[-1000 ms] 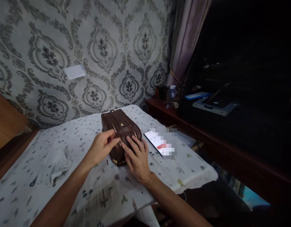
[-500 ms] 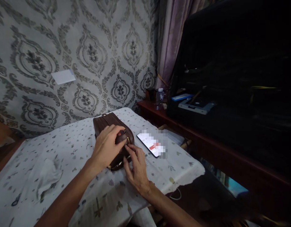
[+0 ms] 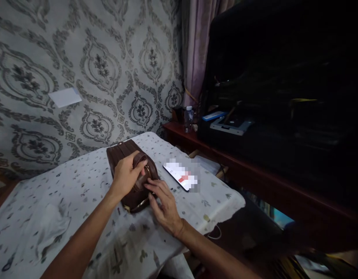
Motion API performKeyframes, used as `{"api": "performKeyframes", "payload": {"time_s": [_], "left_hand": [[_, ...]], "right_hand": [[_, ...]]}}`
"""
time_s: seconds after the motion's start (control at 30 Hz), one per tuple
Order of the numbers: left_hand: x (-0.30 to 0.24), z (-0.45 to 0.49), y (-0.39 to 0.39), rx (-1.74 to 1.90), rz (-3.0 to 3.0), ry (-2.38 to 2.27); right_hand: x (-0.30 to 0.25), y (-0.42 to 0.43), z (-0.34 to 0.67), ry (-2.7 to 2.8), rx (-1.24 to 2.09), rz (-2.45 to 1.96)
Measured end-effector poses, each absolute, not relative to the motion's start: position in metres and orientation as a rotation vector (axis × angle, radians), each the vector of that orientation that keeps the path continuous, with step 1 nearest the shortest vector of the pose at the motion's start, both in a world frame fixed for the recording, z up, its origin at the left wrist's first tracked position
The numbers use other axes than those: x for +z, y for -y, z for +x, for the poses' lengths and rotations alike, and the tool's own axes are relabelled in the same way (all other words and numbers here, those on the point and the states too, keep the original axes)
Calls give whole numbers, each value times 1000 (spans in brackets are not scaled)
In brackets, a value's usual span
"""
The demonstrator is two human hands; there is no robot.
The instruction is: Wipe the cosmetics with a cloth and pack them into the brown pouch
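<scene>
Brown leather pouch (image 3: 123,155), ribbed along its top and fitted with brass-coloured zip hardware, lies on the surface (image 3: 80,217), which is draped in a white cloth printed with small dark motifs, close to the patterned grey wall. Left hand (image 3: 125,175) rests over the near end of the pouch, its fingers (image 3: 139,164) curled and pinching a loop-like flap of the leather at the zip end. Right hand (image 3: 164,205) lies just beside it on the cloth, palm down, its fingers (image 3: 151,185) narrowly gathered and touching the pouch's near corner by the metal zip; whether they grip the zip pull cannot be told in the dim light. Just right of the pouch a dark smartphone (image 3: 179,176) lies flat with its screen lit. A crumpled white tissue (image 3: 52,226) sits well apart on the left part of the cloth. Beyond the surface's right edge stands a dark red wooden shelf (image 3: 254,170) with a small clear plastic bottle (image 3: 189,118) on it.
</scene>
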State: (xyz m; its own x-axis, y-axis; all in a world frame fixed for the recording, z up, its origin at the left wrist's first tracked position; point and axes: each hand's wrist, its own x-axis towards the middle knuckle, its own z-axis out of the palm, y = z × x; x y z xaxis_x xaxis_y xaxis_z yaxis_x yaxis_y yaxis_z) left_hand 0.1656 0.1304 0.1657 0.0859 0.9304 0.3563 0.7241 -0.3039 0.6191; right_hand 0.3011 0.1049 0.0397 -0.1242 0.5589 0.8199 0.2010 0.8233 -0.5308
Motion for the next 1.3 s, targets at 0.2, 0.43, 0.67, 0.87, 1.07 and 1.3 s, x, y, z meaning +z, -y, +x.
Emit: {"api": "performKeyframes", "payload": {"time_s": [0.2, 0.43, 0.67, 0.87, 1.07, 1.3], "left_hand": [[161, 163, -126, 995, 2176, -1725], [163, 161, -123, 682, 2597, -1861], [164, 163, -122, 476, 2659, -1848], [159, 165, -122, 457, 2704, -1905], [161, 162, -121, 521, 2668, -1861], [163, 165, -129, 753, 2553, -1854]], "right_hand": [[50, -129, 300, 1515, 390, -810], [50, -159, 300, 1538, 455, -825], [58, -159, 312, 1676, 318, -877], [55, -158, 310, 1624, 361, -867], [39, -140, 302, 1540, 508, -887], [21, -141, 288, 1458, 702, -909]]}}
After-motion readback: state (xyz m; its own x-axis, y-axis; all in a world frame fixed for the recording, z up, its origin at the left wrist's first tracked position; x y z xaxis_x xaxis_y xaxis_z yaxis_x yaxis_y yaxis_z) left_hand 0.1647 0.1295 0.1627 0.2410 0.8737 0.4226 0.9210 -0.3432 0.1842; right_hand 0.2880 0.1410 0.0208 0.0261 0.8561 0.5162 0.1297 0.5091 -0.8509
